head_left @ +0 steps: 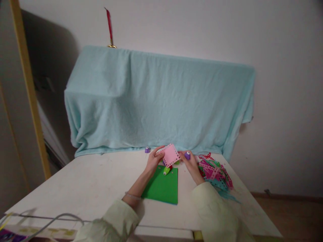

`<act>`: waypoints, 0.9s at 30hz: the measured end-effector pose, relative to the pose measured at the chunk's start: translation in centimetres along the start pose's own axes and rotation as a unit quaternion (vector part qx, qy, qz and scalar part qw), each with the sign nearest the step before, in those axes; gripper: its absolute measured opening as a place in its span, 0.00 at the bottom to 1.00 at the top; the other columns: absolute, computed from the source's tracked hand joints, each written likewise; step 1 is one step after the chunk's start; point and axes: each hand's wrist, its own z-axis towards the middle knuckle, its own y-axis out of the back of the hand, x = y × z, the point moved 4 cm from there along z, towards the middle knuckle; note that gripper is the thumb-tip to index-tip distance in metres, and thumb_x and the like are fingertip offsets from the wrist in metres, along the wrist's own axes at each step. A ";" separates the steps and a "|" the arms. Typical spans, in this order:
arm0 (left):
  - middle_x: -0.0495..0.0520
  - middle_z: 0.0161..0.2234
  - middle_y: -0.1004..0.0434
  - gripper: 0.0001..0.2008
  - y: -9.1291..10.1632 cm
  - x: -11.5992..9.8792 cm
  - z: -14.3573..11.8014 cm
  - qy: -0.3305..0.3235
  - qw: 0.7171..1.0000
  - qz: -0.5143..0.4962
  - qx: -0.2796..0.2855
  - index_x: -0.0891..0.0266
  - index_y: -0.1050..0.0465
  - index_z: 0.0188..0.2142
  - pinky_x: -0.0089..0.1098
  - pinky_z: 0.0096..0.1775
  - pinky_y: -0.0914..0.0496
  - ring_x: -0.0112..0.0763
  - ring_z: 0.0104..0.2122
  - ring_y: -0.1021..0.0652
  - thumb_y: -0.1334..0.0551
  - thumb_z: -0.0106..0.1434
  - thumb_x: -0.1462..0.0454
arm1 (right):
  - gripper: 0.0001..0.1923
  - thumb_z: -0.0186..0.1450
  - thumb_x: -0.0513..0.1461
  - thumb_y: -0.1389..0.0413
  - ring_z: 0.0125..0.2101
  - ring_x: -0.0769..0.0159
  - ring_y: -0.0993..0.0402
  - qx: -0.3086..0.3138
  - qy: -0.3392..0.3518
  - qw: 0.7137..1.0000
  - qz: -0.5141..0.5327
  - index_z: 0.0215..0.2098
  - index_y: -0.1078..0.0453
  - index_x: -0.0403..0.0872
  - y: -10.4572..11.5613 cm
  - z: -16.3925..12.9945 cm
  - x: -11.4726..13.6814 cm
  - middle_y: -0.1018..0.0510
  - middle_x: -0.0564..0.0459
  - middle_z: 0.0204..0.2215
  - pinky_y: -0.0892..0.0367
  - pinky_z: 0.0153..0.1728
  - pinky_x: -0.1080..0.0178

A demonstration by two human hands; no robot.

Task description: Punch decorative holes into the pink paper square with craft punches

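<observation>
Nearest the camera, pale-green sleeves (118,218) reach across the white tabletop (83,181). Between the separated hands, by the far edge of a flat green paper sheet (161,188), sits a square pink paper (172,154) with punched borders, turned cornerwise, no long axis. The left hand (153,159) pinches its left side; the right hand (191,163), beside its right corner, grasps a small rounded purple plastic punch (187,155); whether it also grips paper cannot be told.

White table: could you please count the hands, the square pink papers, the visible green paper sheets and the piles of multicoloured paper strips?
Left hand and right hand: 2
Square pink paper with punched border: 1
Visible green paper sheet: 1
Pile of multicoloured paper strips: 1
Total: 5
</observation>
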 end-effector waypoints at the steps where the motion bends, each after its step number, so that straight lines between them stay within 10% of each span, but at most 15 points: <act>1: 0.59 0.37 0.22 0.36 -0.2 0.0 -0.1 0.003 1.000 0.010 0.005 0.66 0.34 0.56 0.34 0.38 0.28 0.32 0.33 0.23 0.32 0.51 0.50 | 0.20 0.57 0.54 0.41 0.27 0.66 0.32 -0.010 -0.005 1.000 0.023 0.33 0.34 0.48 0.0 -0.1 -0.5 0.26 0.56 0.26 0.37 0.29 0.65; 15: 0.64 0.48 0.25 0.33 -0.8 0.3 -0.4 0.008 0.998 0.038 0.042 0.62 0.35 0.56 0.31 0.32 0.27 0.36 0.36 0.21 0.33 0.54 0.53 | 0.22 0.43 0.44 0.30 0.27 0.67 0.29 -0.004 -0.073 0.988 0.137 0.30 0.35 0.47 0.1 0.4 -3.9 0.23 0.56 0.28 0.35 0.31 0.64; 21: 0.60 0.57 0.33 0.29 -1.8 -0.7 -1.0 -0.062 0.989 0.130 -0.010 0.59 0.32 0.54 0.33 0.42 0.27 0.41 0.49 0.25 0.32 0.53 0.56 | 0.19 0.46 0.44 0.32 0.27 0.69 0.31 -0.106 -0.055 0.982 0.146 0.29 0.35 0.46 0.0 -0.1 -3.8 0.26 0.58 0.26 0.36 0.32 0.64; 27: 0.57 0.55 0.30 0.34 -2.5 -0.4 -1.7 -0.091 0.969 0.226 0.030 0.58 0.32 0.56 0.36 0.53 0.34 0.39 0.52 0.28 0.29 0.48 0.59 | 0.19 0.47 0.45 0.33 0.27 0.68 0.31 -0.072 -0.040 0.984 0.157 0.30 0.36 0.47 -0.5 -0.2 -3.6 0.26 0.57 0.27 0.35 0.32 0.64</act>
